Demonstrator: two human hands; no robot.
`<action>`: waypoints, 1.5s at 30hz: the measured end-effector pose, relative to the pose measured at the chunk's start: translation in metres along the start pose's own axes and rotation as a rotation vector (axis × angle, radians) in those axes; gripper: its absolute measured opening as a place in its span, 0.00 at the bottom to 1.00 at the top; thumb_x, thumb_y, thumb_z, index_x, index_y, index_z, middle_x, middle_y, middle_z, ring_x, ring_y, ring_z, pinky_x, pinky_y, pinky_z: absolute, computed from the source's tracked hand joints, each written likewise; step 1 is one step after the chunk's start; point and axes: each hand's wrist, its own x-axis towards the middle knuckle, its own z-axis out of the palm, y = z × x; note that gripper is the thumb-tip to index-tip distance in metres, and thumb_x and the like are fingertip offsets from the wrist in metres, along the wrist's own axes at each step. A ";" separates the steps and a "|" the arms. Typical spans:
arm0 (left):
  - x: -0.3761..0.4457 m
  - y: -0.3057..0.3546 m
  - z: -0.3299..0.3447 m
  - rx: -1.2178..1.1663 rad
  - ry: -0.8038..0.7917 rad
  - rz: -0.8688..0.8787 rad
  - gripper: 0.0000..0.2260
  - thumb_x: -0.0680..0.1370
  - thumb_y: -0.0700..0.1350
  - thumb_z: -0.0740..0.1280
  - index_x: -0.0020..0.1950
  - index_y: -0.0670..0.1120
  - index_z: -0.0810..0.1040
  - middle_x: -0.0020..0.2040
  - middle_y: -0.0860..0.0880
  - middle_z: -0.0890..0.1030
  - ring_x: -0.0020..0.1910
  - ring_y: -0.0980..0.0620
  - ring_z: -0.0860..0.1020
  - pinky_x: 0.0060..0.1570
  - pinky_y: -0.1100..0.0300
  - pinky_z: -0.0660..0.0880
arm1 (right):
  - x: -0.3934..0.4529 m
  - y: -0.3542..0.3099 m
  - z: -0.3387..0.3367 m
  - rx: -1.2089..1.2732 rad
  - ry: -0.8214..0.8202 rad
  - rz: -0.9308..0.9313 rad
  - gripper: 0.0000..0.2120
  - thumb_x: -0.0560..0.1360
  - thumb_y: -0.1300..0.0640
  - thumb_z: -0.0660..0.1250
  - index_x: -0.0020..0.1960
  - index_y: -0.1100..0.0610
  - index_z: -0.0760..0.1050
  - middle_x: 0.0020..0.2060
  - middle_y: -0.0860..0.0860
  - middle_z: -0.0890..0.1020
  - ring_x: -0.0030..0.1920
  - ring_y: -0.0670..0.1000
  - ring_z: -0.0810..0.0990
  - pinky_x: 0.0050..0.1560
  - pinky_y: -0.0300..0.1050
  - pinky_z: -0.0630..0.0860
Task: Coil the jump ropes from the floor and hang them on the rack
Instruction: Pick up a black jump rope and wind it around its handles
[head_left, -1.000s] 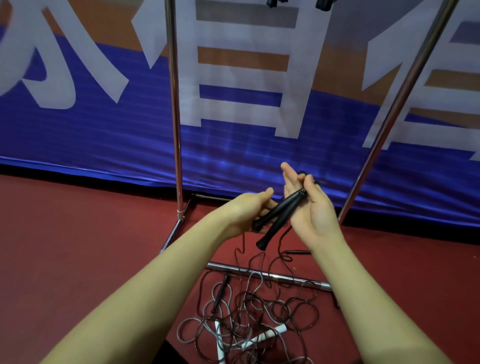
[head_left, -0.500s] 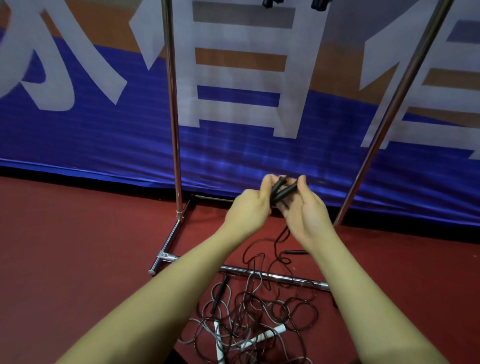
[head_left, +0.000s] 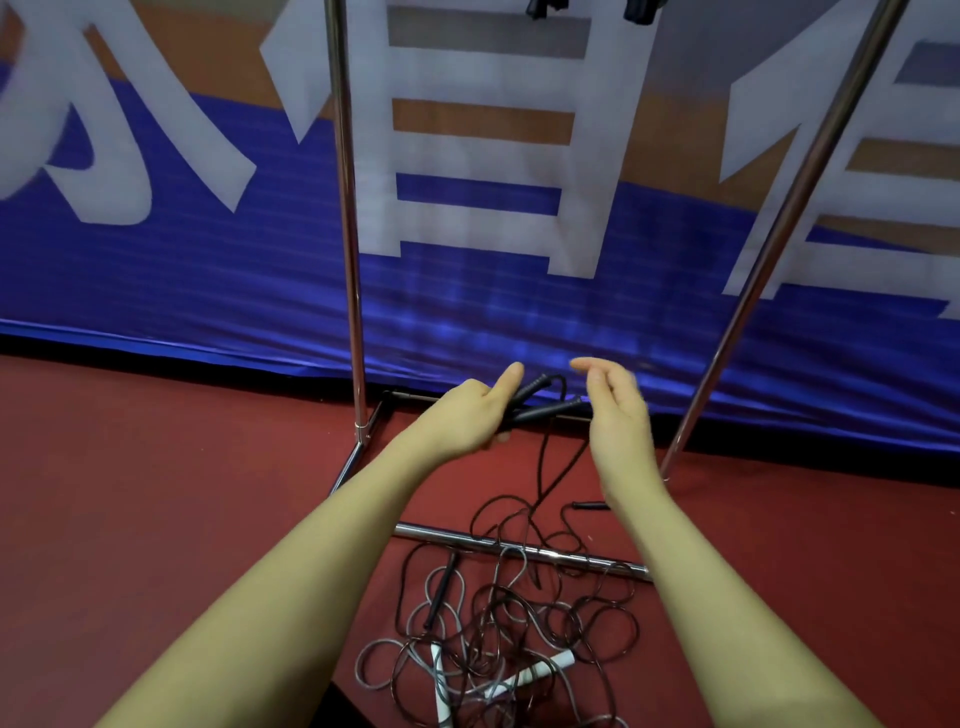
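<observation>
Left hand (head_left: 470, 418) fingers grasp both black handles (head_left: 540, 408); right hand (head_left: 615, 415) fingers released, beside them.

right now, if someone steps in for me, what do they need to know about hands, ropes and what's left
Left hand: grips both black handles of one rope together, its cord trailing down to the floor.
Right hand: open, holding nothing, beside the handles.
Tangle of ropes lies on the red floor at the rack's bottom bar, with a pair of white handles in it.
Done: handles of one rope gathered; dark items hang at the top edge, too cropped to identify.
Left: coil this cord, hang it on the rack, then untangle and do the rest.
</observation>
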 end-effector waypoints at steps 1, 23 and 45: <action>0.000 0.000 0.001 -0.025 -0.011 -0.006 0.29 0.81 0.62 0.49 0.30 0.44 0.73 0.23 0.51 0.74 0.23 0.52 0.69 0.29 0.61 0.66 | 0.001 0.000 0.002 0.106 -0.090 0.068 0.13 0.82 0.61 0.55 0.47 0.53 0.76 0.45 0.45 0.81 0.48 0.41 0.77 0.53 0.30 0.68; -0.009 0.007 0.006 -0.297 -0.172 0.114 0.17 0.81 0.54 0.59 0.38 0.45 0.72 0.27 0.50 0.70 0.22 0.56 0.65 0.22 0.65 0.63 | 0.004 -0.007 0.002 0.578 -0.170 0.209 0.09 0.80 0.67 0.56 0.47 0.59 0.72 0.31 0.51 0.70 0.25 0.43 0.66 0.30 0.39 0.62; -0.007 0.005 -0.006 -0.311 -0.377 0.178 0.06 0.78 0.42 0.68 0.42 0.44 0.73 0.31 0.49 0.78 0.27 0.54 0.74 0.32 0.60 0.75 | 0.005 -0.022 -0.018 0.157 -0.222 0.003 0.08 0.75 0.66 0.66 0.43 0.55 0.79 0.28 0.44 0.80 0.26 0.40 0.69 0.30 0.34 0.67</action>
